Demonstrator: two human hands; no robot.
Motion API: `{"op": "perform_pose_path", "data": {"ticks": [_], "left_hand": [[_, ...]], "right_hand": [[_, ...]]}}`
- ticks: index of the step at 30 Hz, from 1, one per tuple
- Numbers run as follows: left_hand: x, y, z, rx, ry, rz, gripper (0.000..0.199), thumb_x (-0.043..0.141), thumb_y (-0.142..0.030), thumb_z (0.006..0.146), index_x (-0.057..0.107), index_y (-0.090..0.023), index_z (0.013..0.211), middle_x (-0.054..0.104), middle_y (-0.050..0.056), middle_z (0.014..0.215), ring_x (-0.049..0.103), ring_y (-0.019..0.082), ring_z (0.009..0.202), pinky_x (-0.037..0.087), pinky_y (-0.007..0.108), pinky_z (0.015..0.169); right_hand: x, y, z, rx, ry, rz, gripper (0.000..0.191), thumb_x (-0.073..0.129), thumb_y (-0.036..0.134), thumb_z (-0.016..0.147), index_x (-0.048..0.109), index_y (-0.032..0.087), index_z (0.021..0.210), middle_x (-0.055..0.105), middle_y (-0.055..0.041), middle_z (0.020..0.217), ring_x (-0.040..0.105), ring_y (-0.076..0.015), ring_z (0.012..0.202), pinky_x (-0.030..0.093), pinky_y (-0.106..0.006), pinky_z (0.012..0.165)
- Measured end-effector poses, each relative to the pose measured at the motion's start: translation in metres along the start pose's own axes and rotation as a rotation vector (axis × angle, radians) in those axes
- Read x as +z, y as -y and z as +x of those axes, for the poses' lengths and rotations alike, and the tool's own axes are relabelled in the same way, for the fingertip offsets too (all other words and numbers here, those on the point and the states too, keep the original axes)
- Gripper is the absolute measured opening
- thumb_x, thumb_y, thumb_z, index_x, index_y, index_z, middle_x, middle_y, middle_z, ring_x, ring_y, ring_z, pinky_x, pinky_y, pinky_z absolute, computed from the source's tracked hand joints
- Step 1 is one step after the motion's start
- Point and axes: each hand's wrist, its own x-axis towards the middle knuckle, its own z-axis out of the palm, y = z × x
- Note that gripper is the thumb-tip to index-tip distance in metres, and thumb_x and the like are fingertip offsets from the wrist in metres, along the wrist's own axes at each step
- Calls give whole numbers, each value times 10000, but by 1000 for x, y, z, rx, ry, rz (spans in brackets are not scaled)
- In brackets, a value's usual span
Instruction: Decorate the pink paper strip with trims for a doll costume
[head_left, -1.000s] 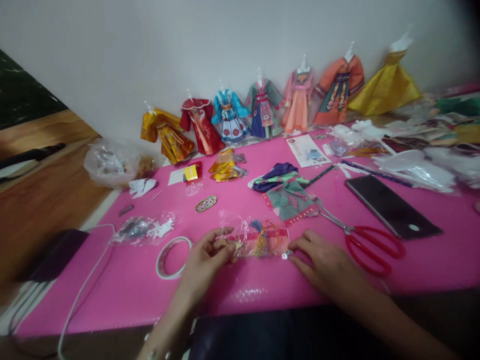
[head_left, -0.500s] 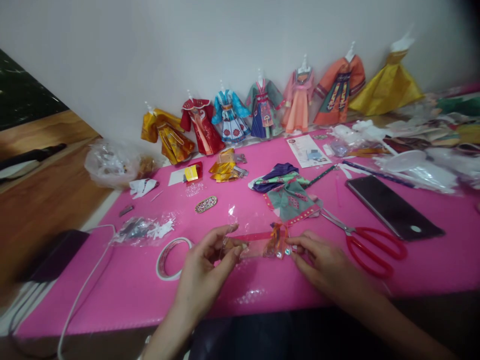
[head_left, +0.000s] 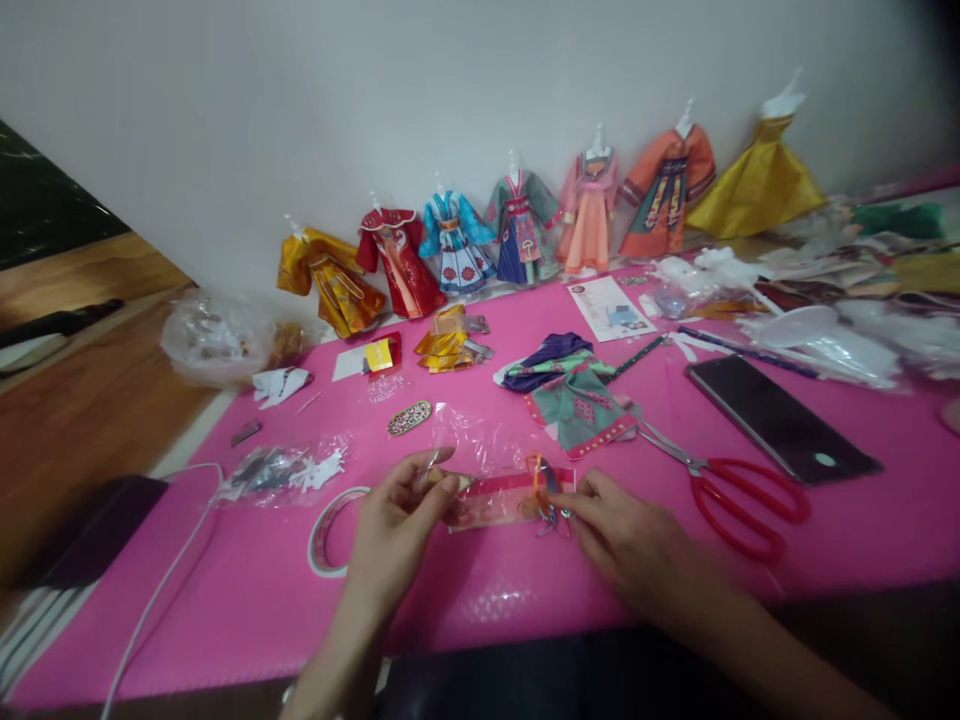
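Note:
My left hand [head_left: 405, 525] is closed, thumb against fingers, on the edge of a clear plastic bag [head_left: 480, 440]; a small beige piece shows at its fingertips. My right hand [head_left: 634, 540] has its thumb and index finger together at a small tangle of orange and blue ribbons [head_left: 538, 502]. A tiny shiny bit shows by those fingertips. Under the ribbons lies a flat strip with a red band [head_left: 491, 490]. A roll of white tape [head_left: 321, 545] lies left of my left hand, and red-handled scissors [head_left: 750, 495] lie beyond my right.
On the pink table [head_left: 480, 610], folded green and purple doll cloth [head_left: 581, 405] lies behind my hands. A phone [head_left: 784, 415] rests at right. Doll dresses on stands, such as a blue one [head_left: 456, 240], line the wall. A white cable [head_left: 161, 580] runs down the left side.
The ribbons have been lowered onto the red-banded strip and spread into a looser tangle. My left fingers have shifted slightly left. The whole view has moved a little.

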Motion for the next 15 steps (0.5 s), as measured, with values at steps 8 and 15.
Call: {"op": "perform_pose_path", "data": {"ticks": [8,15], "left_hand": [[-10,11,17,-53,-54,20,444,749,-319,715,658,-146,1114,622,-36,592,590,118,511,520,245,538],[-12,17,28,-53,-31,44,436,750,-339,706,660,-155,1091,633,-29,595,588,122,509,500,245,531]], "right_hand": [[7,-1,2,-59,28,-218,327,454,157,965,654,271,1197,557,-45,902,594,-181,724,297,-289,527],[7,7,11,-47,87,-260,313,499,135,935,654,286,1162,567,-45,906,574,-183,707,237,-302,519]]}}
